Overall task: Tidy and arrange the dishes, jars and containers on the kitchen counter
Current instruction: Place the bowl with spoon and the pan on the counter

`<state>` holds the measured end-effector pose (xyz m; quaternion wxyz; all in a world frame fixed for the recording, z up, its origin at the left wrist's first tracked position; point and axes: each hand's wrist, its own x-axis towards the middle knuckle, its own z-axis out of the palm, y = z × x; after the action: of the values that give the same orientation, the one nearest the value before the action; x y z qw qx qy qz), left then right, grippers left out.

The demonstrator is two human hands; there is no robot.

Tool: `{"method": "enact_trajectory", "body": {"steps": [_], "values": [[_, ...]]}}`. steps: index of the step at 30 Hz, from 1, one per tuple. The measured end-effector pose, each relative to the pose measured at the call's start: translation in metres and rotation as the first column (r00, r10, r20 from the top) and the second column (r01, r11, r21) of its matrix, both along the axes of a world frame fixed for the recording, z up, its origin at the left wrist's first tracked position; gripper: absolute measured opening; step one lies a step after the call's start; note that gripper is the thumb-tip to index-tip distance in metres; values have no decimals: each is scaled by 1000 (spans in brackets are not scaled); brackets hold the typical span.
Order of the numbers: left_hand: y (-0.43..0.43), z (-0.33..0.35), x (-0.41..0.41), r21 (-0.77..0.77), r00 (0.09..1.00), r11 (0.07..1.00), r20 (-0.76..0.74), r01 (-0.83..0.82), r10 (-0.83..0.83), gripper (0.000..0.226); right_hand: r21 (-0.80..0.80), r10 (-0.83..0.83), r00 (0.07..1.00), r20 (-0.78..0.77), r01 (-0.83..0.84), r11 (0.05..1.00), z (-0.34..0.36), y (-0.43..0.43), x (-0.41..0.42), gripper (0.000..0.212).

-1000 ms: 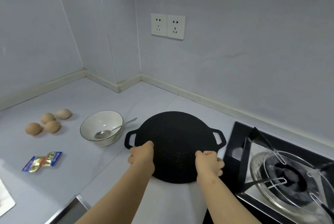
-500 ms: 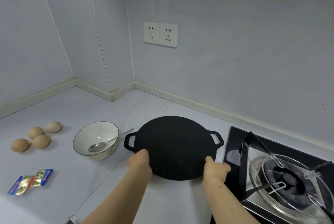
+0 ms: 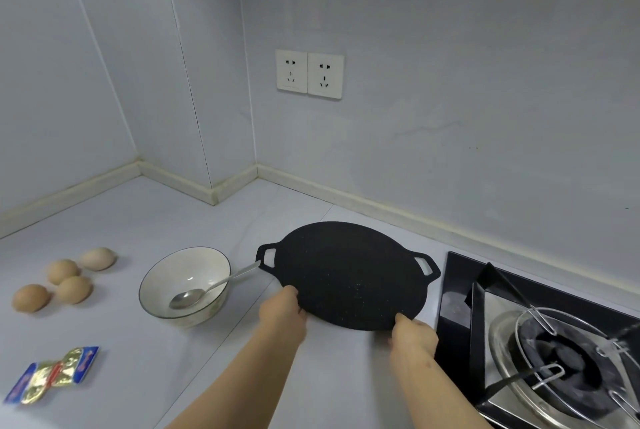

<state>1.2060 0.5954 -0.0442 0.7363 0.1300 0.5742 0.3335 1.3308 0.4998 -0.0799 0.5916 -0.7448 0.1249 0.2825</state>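
The black two-handled griddle pan (image 3: 346, 273), over the desk (image 3: 173, 221) between bowl (image 3: 162, 273) and gas stove (image 3: 457, 290), lies at 12 o'clock, handles spanning 9 to 3; left hand (image 3: 282, 311) grips its rim at 7, right hand (image 3: 414, 337) at 5, equally near.

Counter (image 3: 166, 221): open run along back wall and corner; front taken by bowl (image 3: 152, 276), its spoon (image 3: 188, 297) reaching griddle pan (image 3: 346, 273); stove (image 3: 457, 290) right, eggs (image 3: 62, 271) left.

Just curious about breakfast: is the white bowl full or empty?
Empty of food: the bowl shows its bare white inside, with only a metal spoon resting in it.
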Motion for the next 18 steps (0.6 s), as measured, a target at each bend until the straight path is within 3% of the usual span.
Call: {"method": "enact_trajectory", "body": {"steps": [7, 11, 16, 18], "values": [[-1, 3, 13, 50, 985, 985, -39, 168, -166, 29, -1, 161, 984, 75, -162, 987, 1, 9, -8, 24], [15, 5, 15, 8, 982, 987, -101, 160, -159, 18, 39, 213, 971, 112, -218, 975, 3, 9, -7, 27], [33, 10, 14, 15, 995, 996, -39, 92, -92, 10, 272, 226, 963, -149, -180, 945, 11, 13, 6, 17], [36, 8, 13, 33, 995, 995, -35, 95, -94, 12, 290, 238, 947, -216, -171, 942, 10, 13, 14, 17]]}}
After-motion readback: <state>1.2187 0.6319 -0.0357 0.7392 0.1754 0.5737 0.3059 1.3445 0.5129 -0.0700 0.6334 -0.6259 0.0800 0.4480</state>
